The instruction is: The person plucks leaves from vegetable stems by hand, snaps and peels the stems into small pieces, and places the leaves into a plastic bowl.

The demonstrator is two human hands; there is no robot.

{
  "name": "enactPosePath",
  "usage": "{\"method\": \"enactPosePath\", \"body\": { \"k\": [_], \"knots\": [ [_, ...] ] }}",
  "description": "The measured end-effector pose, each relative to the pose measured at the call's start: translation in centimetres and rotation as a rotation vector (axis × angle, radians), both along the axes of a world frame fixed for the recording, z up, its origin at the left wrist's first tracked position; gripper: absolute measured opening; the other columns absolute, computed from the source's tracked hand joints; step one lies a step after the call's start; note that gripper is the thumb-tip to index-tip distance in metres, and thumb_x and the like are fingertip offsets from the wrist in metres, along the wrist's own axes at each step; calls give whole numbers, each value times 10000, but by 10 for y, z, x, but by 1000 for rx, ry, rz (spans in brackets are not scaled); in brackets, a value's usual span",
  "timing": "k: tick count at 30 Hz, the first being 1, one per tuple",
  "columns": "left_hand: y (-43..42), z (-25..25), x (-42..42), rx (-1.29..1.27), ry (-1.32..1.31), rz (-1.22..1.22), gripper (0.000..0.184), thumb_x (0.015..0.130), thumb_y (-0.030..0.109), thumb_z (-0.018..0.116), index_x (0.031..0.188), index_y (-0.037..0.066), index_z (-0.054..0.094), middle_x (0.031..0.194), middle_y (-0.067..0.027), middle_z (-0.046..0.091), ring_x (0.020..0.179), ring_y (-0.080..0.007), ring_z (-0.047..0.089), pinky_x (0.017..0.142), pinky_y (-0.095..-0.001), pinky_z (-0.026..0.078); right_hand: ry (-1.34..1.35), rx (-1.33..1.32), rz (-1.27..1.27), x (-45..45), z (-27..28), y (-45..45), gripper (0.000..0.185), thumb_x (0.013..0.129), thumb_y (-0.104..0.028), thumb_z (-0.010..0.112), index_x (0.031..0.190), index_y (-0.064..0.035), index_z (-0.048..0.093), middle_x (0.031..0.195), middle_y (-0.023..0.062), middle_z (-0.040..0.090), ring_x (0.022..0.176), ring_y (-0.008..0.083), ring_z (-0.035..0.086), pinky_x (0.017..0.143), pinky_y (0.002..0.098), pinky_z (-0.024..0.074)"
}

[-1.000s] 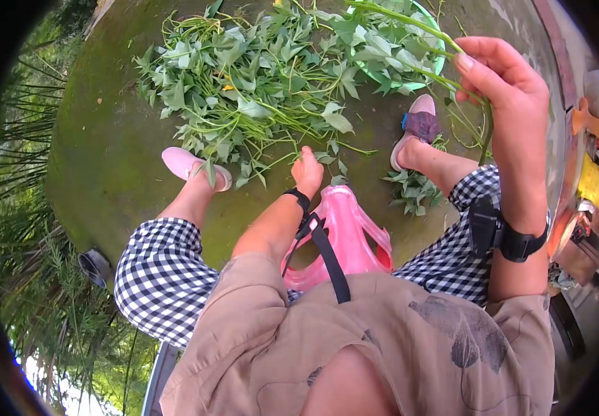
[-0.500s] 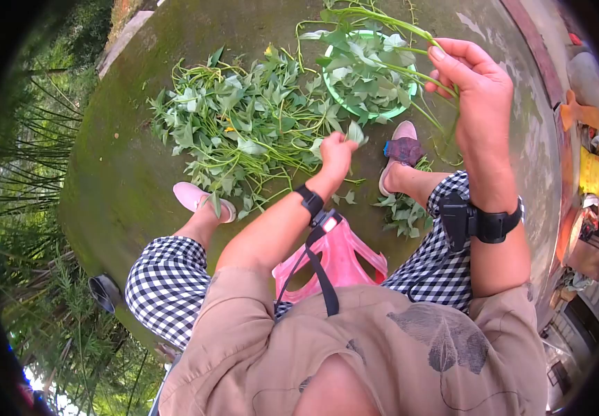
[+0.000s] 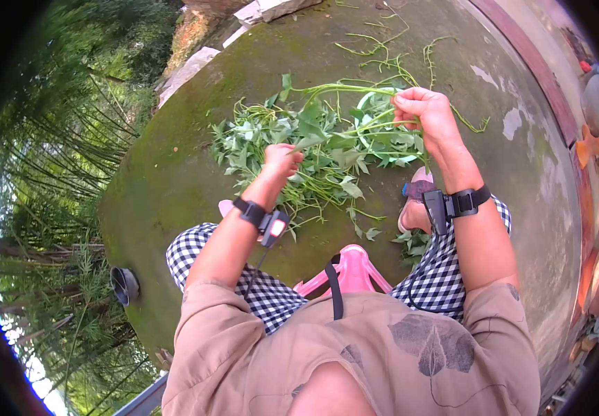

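Note:
My right hand (image 3: pixel 424 114) is pinched around several long green leafy stems (image 3: pixel 355 88), held up over the light-green basket (image 3: pixel 405 161). Their leaves trail off to the left. My left hand (image 3: pixel 282 161) is closed over the heap, its fingertips on a leaf (image 3: pixel 308 141). Below it, a pile of leafy vines (image 3: pixel 244 132) lies on the ground. Leaves fill the basket, and the held stems partly cover its rim.
Bare stripped stems (image 3: pixel 383 52) lie beyond the basket. Loose leaves (image 3: pixel 414 244) rest by my right shoe (image 3: pixel 414 197). Between my knees is a pink plastic stool (image 3: pixel 355 267). A dark pot (image 3: pixel 125 286) stands at the left, beside bushes (image 3: pixel 57 263).
My left hand has moved left over the heap. My right hand still holds the stems, whose leaves now spread between both hands. The view has shifted, showing more ground beyond the basket.

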State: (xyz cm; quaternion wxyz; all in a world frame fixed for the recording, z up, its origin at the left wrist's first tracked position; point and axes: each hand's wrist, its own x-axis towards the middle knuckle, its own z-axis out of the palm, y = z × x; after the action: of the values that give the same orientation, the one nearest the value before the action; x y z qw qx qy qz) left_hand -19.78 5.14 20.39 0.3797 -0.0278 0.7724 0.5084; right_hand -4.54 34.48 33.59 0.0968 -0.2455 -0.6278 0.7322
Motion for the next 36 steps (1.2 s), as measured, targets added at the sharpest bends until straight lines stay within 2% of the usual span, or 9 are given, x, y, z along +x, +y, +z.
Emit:
{"method": "enactPosePath", "body": {
  "k": [4,6,7,10,12,16,23,30,36],
  "knots": [
    [-55,102,-21,150,256,420,207,805,43,615,1003,2,656,738,-24,625,569,-78,529,506,-206,423,-3,23,165,-11,0,-24,104,843,-160,698,861,-59,683,704,-2,634,607,77,587,545,213,437],
    [-70,127,-28,165,501,417,199,805,56,629,992,-3,659,741,-20,626,570,-64,518,507,-197,410,27,84,291,-18,-2,-34,100,834,-137,692,852,-39,685,683,-12,607,623,65,566,560,217,447],
    [-74,133,-31,105,667,336,160,797,64,645,942,3,677,748,-2,625,583,-66,512,534,-216,418,19,139,348,-21,-5,-40,108,829,-139,686,870,-39,689,696,-15,612,633,64,560,578,220,444],
    [-59,143,-12,117,765,-119,130,790,91,658,892,17,694,742,18,627,621,-73,526,575,-241,431,17,253,504,-31,-11,-58,146,812,-140,685,900,-25,696,721,-14,624,656,66,556,610,222,444],
    [-40,145,6,122,469,-334,135,803,129,651,882,34,707,743,20,644,659,-88,560,616,-256,442,25,288,577,-36,-10,-72,164,803,-139,687,910,-15,699,731,-12,631,663,68,558,618,222,446],
    [-29,136,14,204,-32,-435,189,869,150,575,931,24,702,753,-27,682,667,-95,601,579,-229,443,3,290,629,-47,-6,-85,188,793,-131,677,941,-18,704,752,-10,641,675,74,565,624,230,446],
    [-21,123,11,430,-359,-258,183,907,75,550,969,-66,648,741,-89,645,566,-139,593,530,-277,490,17,294,661,-56,-6,-88,157,811,-144,664,887,-8,684,777,-1,627,712,77,549,648,237,444],
    [-11,121,19,529,-642,-347,268,945,190,543,1068,-39,608,724,-49,578,612,-154,583,503,-278,464,-22,202,527,-52,-13,-84,156,867,-192,620,832,-41,605,733,-17,572,678,85,522,629,242,424],
    [-4,110,33,634,-711,-388,215,927,235,584,930,20,594,746,-50,552,638,-159,558,509,-290,445,-115,119,422,-41,-17,-81,234,930,-314,557,933,-87,610,789,-15,595,726,87,538,651,249,430]
  ]
}}
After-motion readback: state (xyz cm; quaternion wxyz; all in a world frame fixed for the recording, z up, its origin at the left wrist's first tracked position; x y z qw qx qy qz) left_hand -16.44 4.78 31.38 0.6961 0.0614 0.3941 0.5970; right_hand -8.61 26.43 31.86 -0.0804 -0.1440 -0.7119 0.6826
